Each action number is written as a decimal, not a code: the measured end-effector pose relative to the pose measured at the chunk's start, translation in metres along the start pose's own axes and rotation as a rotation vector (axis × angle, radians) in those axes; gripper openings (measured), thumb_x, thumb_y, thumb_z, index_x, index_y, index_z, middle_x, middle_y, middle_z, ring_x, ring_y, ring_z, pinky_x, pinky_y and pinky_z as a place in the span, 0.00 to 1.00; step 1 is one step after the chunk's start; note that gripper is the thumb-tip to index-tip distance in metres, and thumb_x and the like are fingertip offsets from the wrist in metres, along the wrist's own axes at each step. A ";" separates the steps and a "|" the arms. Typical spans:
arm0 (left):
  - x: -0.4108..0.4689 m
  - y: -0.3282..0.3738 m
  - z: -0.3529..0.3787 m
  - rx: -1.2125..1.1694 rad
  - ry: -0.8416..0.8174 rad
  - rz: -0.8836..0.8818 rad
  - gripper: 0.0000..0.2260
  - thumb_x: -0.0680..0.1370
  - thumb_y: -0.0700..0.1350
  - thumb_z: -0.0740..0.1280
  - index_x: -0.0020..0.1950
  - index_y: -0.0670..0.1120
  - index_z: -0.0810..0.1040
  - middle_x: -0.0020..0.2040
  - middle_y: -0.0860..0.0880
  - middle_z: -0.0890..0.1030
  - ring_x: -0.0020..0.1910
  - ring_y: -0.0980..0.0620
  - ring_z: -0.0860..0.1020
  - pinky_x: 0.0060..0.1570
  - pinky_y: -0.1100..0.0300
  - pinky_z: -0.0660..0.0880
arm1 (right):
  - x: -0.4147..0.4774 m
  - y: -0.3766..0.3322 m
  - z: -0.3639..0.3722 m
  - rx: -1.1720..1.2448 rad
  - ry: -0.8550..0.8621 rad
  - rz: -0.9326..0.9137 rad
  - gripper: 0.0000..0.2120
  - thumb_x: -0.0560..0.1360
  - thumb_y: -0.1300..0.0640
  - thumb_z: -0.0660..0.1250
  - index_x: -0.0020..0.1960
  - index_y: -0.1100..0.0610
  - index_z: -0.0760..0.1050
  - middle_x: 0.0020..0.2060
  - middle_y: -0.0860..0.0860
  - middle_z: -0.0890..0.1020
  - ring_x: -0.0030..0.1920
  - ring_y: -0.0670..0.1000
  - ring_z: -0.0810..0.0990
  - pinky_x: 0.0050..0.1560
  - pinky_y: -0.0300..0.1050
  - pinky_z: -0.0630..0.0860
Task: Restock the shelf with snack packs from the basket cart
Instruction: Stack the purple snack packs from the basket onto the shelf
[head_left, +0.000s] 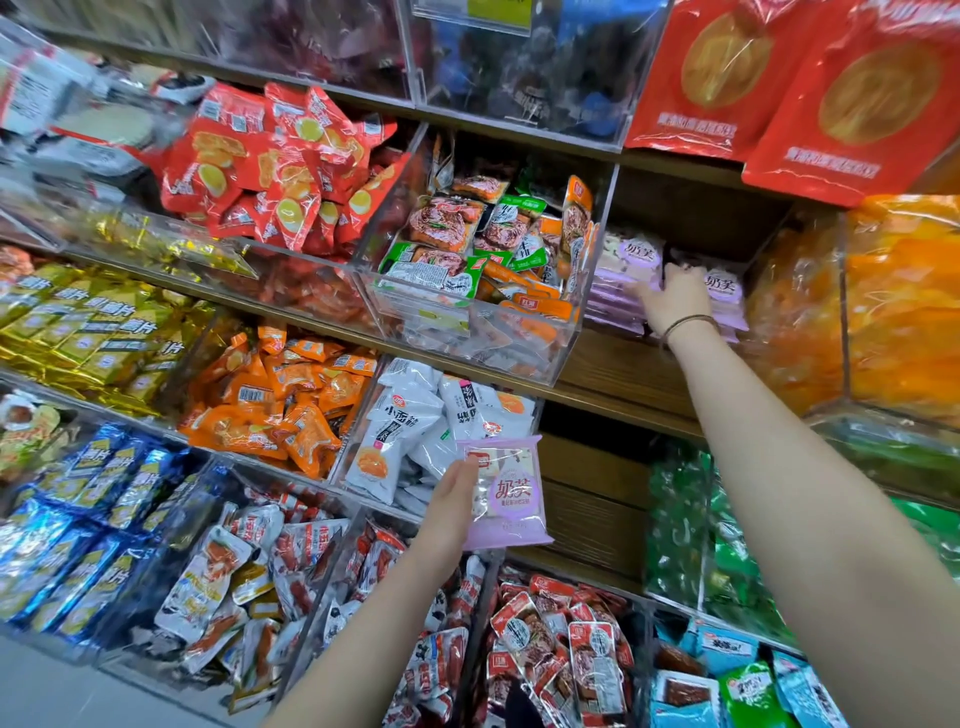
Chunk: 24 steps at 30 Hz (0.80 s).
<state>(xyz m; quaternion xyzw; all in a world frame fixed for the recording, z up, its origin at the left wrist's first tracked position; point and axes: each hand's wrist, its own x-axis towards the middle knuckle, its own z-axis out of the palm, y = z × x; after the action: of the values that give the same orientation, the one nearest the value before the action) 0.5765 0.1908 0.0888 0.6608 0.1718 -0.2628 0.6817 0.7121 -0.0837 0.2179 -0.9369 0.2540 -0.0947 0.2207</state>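
R hand (675, 299) is reaching into the purple stack (621, 291) on the wooden shelf (613, 374), prob. squaring packs to make room; fingertips are hiding among them, so can't tell the grip. L hand (454, 493) is pinching a purple pack (514, 499) lower down, thumb on front, likely next in. Label is reading 奶芙.

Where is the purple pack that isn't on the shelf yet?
Lower centre of the head view: the left hand holds the purple pack in front of the white packs.
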 end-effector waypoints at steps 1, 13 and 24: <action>0.000 0.000 0.000 -0.007 -0.001 -0.002 0.28 0.80 0.61 0.55 0.77 0.52 0.57 0.77 0.51 0.59 0.75 0.48 0.59 0.71 0.48 0.57 | -0.009 0.001 -0.001 0.003 0.041 -0.005 0.29 0.76 0.46 0.64 0.69 0.62 0.63 0.68 0.61 0.64 0.62 0.62 0.72 0.57 0.51 0.71; -0.011 0.005 0.008 -0.049 0.007 0.054 0.26 0.81 0.58 0.56 0.77 0.51 0.59 0.77 0.50 0.61 0.75 0.47 0.60 0.72 0.45 0.57 | -0.226 0.029 0.091 0.397 -0.611 -0.052 0.14 0.76 0.45 0.64 0.56 0.52 0.68 0.44 0.44 0.78 0.41 0.43 0.79 0.40 0.39 0.76; -0.012 -0.003 -0.003 1.003 0.235 0.999 0.17 0.76 0.55 0.61 0.59 0.47 0.75 0.55 0.51 0.78 0.53 0.52 0.76 0.53 0.54 0.73 | -0.208 0.073 0.033 1.246 -0.193 0.424 0.04 0.77 0.59 0.63 0.47 0.58 0.76 0.39 0.52 0.83 0.34 0.47 0.79 0.25 0.37 0.72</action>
<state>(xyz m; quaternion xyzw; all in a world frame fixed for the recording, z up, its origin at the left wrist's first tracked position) 0.5655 0.1951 0.0930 0.9181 -0.2204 0.1063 0.3118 0.5128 -0.0210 0.1413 -0.5683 0.3096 -0.0942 0.7565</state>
